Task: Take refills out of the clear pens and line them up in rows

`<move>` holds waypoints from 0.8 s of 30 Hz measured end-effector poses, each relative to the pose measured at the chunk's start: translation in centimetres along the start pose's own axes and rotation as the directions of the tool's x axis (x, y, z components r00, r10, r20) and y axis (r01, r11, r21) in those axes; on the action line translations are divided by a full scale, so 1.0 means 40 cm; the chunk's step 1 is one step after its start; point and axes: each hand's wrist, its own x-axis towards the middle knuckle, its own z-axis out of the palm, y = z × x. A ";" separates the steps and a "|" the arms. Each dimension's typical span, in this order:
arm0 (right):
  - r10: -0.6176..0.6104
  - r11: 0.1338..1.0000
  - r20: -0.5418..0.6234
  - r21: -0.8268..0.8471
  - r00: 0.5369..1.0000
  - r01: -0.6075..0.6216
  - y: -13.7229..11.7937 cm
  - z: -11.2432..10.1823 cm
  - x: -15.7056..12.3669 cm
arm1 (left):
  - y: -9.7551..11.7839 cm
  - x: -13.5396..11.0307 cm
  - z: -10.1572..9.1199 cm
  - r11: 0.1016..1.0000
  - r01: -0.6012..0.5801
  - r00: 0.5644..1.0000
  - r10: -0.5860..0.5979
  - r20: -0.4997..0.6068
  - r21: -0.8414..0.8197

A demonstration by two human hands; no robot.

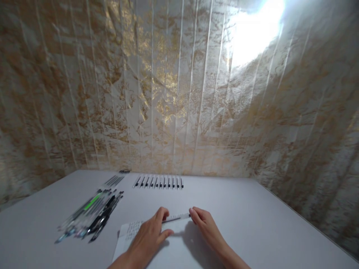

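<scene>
Between my two hands, above the paper, is a slim clear-barrelled pen with a dark refill showing inside. It lies nearly level, its right end slightly higher. My right hand pinches the dark right end between thumb and fingertips. At the other end, the curled fingers of my left hand are around the pen, with the thumb held apart below; the left tip is hidden. Under the hands lies a white sheet of paper with rows of small handwritten marks at its upper left.
Several clear pens with black parts stand in a neat row at the back of the white table. To the left is a blurred pile of pens, one bright green. More thin dark sticks lie behind it. A shiny patterned curtain hangs behind the table.
</scene>
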 end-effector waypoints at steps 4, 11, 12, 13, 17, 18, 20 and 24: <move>0.018 0.999 -0.052 0.045 0.998 -0.015 0.013 0.018 -0.005 | 0.004 0.000 0.000 0.998 -0.034 0.999 0.033 0.025 0.049; -0.004 1.000 -0.046 0.008 0.999 0.004 0.003 0.026 -0.017 | -0.002 0.002 -0.001 0.999 -0.010 1.000 0.009 0.011 0.044; 0.000 1.000 -0.042 -0.003 0.999 0.000 0.002 0.025 -0.017 | -0.002 0.001 0.000 0.999 -0.019 1.000 0.019 -0.004 0.048; 0.002 1.000 -0.044 -0.009 0.999 -0.002 0.001 0.024 -0.017 | -0.002 0.001 0.000 0.997 -0.042 0.999 0.043 -0.015 0.058; -0.016 1.000 -0.075 0.006 0.997 0.017 -0.001 0.021 -0.016 | -0.001 0.002 0.005 0.985 -0.149 0.989 0.148 0.010 0.084; -0.024 1.000 -0.082 0.011 0.996 0.025 -0.001 0.021 -0.016 | -0.001 0.002 0.006 0.986 -0.144 0.989 0.143 0.023 0.077; -0.030 1.000 -0.082 0.007 0.996 0.031 0.000 0.021 -0.017 | 0.000 0.003 0.006 0.994 -0.096 0.995 0.094 0.024 0.061; -0.016 1.000 -0.044 -0.025 0.999 0.015 0.002 0.023 -0.018 | 0.007 0.002 -0.002 0.997 -0.058 0.998 0.058 0.003 0.059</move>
